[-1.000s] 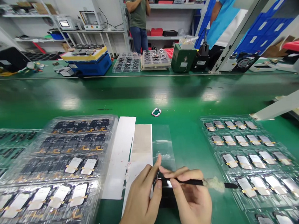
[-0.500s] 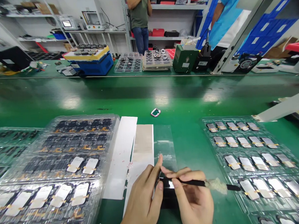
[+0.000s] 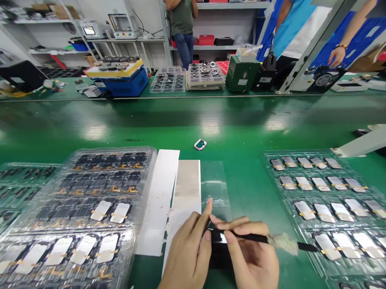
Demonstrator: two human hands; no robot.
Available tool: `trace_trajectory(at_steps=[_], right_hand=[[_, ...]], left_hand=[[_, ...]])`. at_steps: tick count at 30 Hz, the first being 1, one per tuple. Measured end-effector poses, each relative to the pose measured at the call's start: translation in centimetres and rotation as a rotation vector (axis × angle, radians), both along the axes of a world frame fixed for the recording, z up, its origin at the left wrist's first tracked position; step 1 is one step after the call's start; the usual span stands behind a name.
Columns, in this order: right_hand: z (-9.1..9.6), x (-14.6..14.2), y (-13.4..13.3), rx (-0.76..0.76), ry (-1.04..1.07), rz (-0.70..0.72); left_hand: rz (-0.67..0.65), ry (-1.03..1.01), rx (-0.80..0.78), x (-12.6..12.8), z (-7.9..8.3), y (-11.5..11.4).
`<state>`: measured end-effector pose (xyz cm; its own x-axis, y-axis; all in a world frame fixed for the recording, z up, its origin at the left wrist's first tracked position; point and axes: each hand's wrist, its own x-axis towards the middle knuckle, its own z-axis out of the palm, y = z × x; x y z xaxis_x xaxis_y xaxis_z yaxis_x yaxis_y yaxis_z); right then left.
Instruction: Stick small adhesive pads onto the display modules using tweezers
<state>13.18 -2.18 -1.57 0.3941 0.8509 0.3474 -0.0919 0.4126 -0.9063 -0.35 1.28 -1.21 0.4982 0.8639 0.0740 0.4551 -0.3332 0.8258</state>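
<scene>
My left hand (image 3: 188,251) is closed around the left edge of a small dark glossy part (image 3: 218,238), its thumb on the near side and its index finger pointing away from me. My right hand (image 3: 257,254) grips a slim black tool (image 3: 254,237) with a pale, fuzzy wrapping (image 3: 285,243) toward its outer end. The tool lies roughly level across the part, its working tip hidden among the fingers. Both hands meet over the part, so much of it is covered. Just beyond them is a clear plastic sheet (image 3: 213,177).
White paper strips (image 3: 161,188) with pinkish scraps lie left of the sheet. A clear tray (image 3: 150,163) of dark and white-faced modules stands left; another tray (image 3: 272,171) of silver-faced modules stands right. Farther off lies a small framed part (image 3: 200,144). People stand behind the bench.
The view has shifted slightly. At the back right, another person's arm and hand have come into view above the far bench. My hands keep nearly the same grip and pose.
</scene>
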Motion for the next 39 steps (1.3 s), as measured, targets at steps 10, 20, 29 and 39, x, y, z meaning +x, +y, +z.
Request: trace_trajectory(at_steps=[10,20,29,39], right_hand=[[-0.45,0.36,-0.22,-0.018,-0.025,0.032],[0.32,0.08,0.20,0.007,-0.033,-0.004],[-0.01,0.11,0.04,0.019,-0.055,-0.010],[0.12,0.20,-0.02,0.027,-0.089,-0.003]], left_hand=[[-0.009,0.005,-0.018,0.02,-0.35,-0.01],[-0.002,0.010,0.019,-0.05,-0.22,-0.09],[-0.008,0.028,-0.009,-0.16,-0.82,-0.18],[-0.017,-0.001,-0.005,-0.12,-0.54,-0.08]])
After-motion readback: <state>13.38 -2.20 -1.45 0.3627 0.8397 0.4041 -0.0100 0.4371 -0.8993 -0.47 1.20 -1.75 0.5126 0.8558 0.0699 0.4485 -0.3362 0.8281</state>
